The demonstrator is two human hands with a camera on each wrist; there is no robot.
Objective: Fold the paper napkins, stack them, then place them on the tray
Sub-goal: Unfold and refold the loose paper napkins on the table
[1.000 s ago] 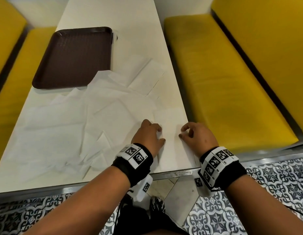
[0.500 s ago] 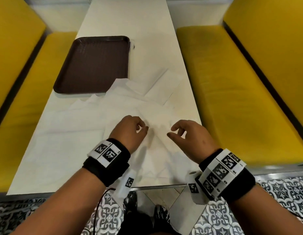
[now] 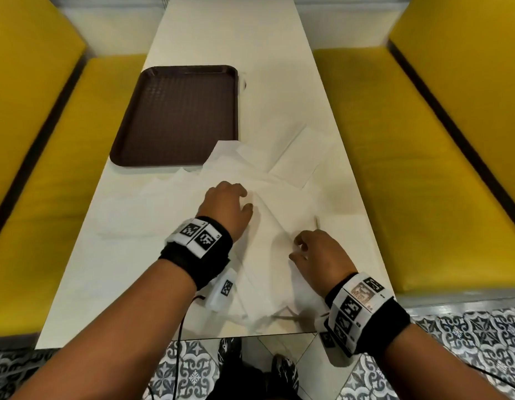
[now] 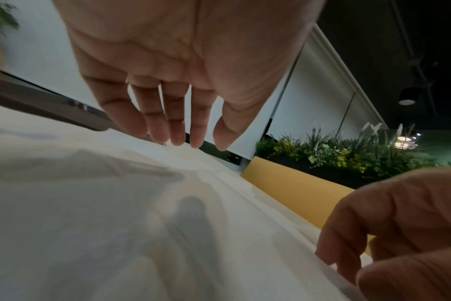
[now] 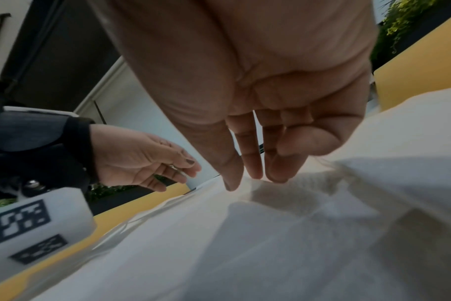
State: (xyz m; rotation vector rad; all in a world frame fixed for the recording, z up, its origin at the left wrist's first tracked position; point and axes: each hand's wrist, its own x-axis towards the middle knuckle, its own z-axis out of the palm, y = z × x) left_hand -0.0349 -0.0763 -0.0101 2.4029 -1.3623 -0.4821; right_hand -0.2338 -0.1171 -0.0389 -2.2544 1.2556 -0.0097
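Head view, one tray (image 3: pixel 175 116), two hands over overlapping napkins (image 3: pixel 268 180), uncountable

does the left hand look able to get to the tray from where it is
Probably yes: the left hand hovers over the napkins, and the tray lies just beyond them on its own side with nothing standing between.

An eating place, likely a fast-food restaurant or cafeteria, is showing here. A long white table (image 3: pixel 268 82) is running toward 12 o'clock, with yellow padded booth benches (image 3: pixel 418 168) flanking it at 3 and 9 o'clock. A brown plastic serving tray (image 3: pixel 175 116) is lying at 11 o'clock, a patterned tile floor (image 3: pixel 467 336) is spreading below, and planter greenery (image 4: pixel 348 154) is lining the benches.
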